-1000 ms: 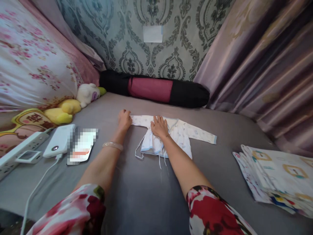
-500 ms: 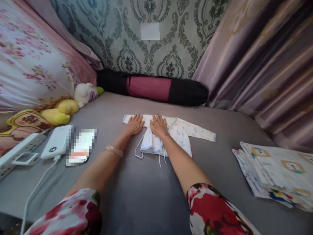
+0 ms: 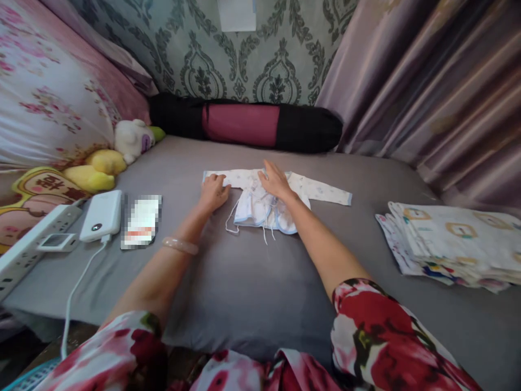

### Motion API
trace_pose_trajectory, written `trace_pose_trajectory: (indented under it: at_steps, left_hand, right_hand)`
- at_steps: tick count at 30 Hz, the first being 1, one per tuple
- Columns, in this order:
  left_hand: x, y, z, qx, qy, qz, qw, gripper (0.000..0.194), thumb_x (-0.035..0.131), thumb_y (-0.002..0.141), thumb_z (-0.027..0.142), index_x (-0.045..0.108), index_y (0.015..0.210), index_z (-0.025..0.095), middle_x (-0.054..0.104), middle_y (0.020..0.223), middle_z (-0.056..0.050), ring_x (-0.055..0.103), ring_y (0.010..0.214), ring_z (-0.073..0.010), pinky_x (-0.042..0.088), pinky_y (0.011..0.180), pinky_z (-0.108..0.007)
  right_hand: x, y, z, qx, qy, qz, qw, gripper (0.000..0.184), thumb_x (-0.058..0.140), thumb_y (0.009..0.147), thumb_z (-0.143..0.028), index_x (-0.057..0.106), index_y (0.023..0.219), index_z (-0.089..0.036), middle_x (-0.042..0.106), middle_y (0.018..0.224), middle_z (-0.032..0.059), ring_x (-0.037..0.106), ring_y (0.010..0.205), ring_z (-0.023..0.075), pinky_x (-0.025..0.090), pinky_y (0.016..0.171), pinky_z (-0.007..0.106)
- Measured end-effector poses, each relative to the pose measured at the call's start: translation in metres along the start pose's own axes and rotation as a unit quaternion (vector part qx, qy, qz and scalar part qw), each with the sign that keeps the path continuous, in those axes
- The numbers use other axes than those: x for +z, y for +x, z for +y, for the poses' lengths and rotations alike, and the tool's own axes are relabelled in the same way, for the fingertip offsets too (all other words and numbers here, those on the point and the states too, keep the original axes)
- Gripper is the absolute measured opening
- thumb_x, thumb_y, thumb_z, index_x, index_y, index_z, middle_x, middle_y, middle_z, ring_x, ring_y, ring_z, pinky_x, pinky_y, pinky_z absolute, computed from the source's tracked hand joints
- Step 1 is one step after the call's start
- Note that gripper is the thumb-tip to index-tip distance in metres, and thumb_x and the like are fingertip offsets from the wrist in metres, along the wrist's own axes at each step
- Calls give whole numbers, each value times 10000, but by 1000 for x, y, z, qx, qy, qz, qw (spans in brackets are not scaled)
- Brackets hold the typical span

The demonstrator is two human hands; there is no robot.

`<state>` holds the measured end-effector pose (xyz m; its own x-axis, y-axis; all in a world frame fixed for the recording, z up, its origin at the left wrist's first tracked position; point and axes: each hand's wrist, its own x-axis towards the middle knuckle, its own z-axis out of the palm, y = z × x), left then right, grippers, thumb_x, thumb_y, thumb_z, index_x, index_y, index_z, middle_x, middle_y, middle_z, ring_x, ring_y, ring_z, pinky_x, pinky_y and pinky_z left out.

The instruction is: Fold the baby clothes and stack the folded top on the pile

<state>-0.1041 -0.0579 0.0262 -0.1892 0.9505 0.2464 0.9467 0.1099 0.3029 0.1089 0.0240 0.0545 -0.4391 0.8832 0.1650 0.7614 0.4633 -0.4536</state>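
A small white baby shirt [image 3: 254, 206] with blue trim and thin white ties lies spread on the grey sheet, both sleeves stretched sideways. At the left sleeve, my left hand [image 3: 214, 193] rests by the cuff, fingers apart and a little bent. My right hand [image 3: 277, 180] is over the upper front near the neckline, its fingers extended and holding nothing. Part of the chest and collar is hidden under it. The right sleeve [image 3: 328, 188] reaches out beyond my right forearm.
Folded printed baby clothes [image 3: 456, 239] are stacked at the right. A phone with a blurred screen [image 3: 142, 221], a white power bank [image 3: 101, 217] with a cable, and a power strip [image 3: 36, 250] lie left. Behind are plush toys [image 3: 132, 140] and a black-and-maroon roll bag [image 3: 240, 125].
My left hand has slid left toward the cuff. My right hand has shifted right across the shirt, tilting onto its side. The view has tipped downward.
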Motion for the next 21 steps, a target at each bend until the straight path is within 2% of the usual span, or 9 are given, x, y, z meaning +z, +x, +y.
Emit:
trace_pose_trajectory:
  at_steps: [2,4,8,11,14,17,19,21]
  left_hand:
    - [-11,-13,1,-20,-41,-28,999,412,473,888,331,574,1243,147,667,1065,-126,608,1026,-253,452,926,-386]
    - [-22,-27,5,-37,-78,-59,995,380,484,873,325,601,1194,159,679,935,-82,629,903,-218,465,870,-346]
    - [-37,-52,18,-38,-111,-124,985,375,494,866,449,657,1061,174,662,800,-48,626,798,-211,465,774,-323]
    - [-41,-70,25,-35,-145,-163,975,493,456,868,589,657,1035,171,666,806,-52,627,789,-217,460,734,-325]
    - [-35,-84,26,-26,-178,-161,970,583,510,818,664,617,1113,173,665,831,-41,623,784,-204,459,710,-312]
    - [-27,-92,25,9,-166,-144,975,582,616,750,649,611,1105,188,636,802,-21,596,727,-185,448,652,-295]
    - [-23,-95,24,35,-150,-121,981,518,652,738,590,624,1069,192,631,818,-23,586,736,-183,449,652,-294]
    - [-20,-97,25,43,-151,-105,982,451,633,764,525,624,1069,193,641,840,-27,589,760,-182,460,678,-296]
  right_hand:
    - [-19,-23,15,11,21,54,998,555,389,956,-308,375,1467,-93,474,1468,170,440,1356,242,323,1129,388]
    - [-36,-51,32,51,42,85,994,493,404,943,-299,456,1396,-112,610,1305,165,568,1212,250,421,1034,390]
    - [-57,-111,64,132,41,103,985,349,455,923,-293,581,1218,-152,713,1023,124,667,963,249,487,884,376]
    - [-60,-147,82,185,57,70,979,299,456,935,-348,623,1097,-160,716,911,97,670,873,224,489,814,337]
    - [-59,-175,91,216,114,12,970,359,437,947,-421,611,1112,-154,709,886,73,658,808,185,481,748,286]
    - [-59,-195,89,194,131,-43,971,453,538,889,-393,524,1276,-158,702,965,51,640,791,154,465,723,251]
    - [-59,-202,81,169,101,-66,978,559,599,837,-327,459,1354,-169,692,1030,48,633,819,152,454,729,241]
    - [-59,-204,70,164,42,-61,984,556,607,827,-305,468,1351,-183,686,1059,54,630,879,170,443,750,248]
